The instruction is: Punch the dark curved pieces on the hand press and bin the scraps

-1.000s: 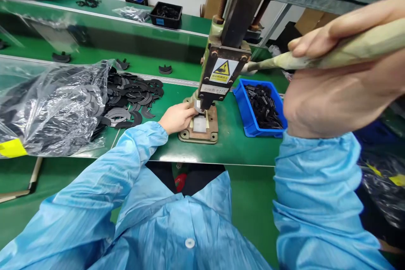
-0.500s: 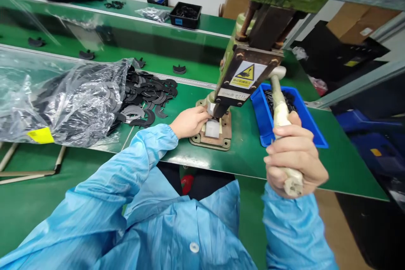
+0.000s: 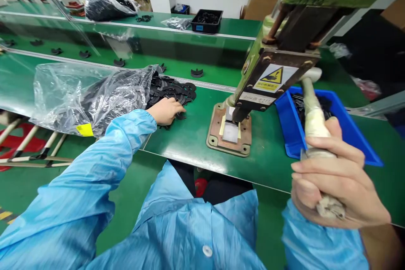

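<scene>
My left hand [image 3: 167, 110] is at the right edge of a pile of black curved pieces [image 3: 172, 88], its fingers curled and closed on one; a dark end pokes out by the fingertips. The pile spills from a clear plastic bag [image 3: 118, 97]. Wrapped round the taped lever handle [image 3: 314, 112] of a hand press is my right hand [image 3: 340, 177]. The green and brown press [image 3: 284, 57] stands on the bench, with its dark ram low over a small pale metal plate [image 3: 230, 131] on the base [image 3: 216, 133].
Right of the press, behind the lever, a blue bin [image 3: 351, 128] holds black parts. Single curved pieces [image 3: 196, 73] lie spaced along the green strip behind the bench. On the back shelf are a black tray [image 3: 207, 21] and a stuffed plastic bag [image 3: 106, 4].
My left hand has moved left from the press base to the pile of curved pieces. My right hand still grips the lever. The view has shifted left.
</scene>
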`<state>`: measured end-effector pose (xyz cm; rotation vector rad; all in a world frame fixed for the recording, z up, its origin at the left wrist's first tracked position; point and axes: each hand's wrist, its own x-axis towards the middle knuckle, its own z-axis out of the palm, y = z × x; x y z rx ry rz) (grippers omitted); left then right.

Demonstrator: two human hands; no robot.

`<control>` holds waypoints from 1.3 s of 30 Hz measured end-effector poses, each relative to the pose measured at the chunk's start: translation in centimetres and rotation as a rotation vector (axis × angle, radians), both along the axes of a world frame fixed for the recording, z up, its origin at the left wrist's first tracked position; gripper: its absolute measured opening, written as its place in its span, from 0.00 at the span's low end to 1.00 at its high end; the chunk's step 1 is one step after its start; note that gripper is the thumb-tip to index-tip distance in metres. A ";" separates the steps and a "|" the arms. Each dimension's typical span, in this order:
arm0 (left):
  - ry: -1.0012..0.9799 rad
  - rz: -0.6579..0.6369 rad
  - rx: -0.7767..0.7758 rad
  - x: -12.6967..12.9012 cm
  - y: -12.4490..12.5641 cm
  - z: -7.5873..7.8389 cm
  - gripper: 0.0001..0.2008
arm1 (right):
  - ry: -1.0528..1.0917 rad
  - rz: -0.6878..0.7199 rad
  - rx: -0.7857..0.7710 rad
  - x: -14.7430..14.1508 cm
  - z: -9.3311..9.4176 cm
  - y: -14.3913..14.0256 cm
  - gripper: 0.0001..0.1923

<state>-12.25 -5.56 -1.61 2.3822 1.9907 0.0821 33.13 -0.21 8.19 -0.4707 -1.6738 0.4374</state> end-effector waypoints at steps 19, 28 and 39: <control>-0.490 0.058 -0.001 6.9 3.0 -0.2 0.11 | 0.013 0.017 0.217 -0.8 -1.8 -0.1 0.16; -1.398 0.436 -0.193 13.1 4.3 1.0 0.30 | 0.042 0.099 0.252 -0.7 -1.8 -0.1 0.13; -1.691 0.415 -0.188 14.9 5.1 0.0 0.24 | 0.043 0.115 0.258 -0.6 -2.1 0.0 0.14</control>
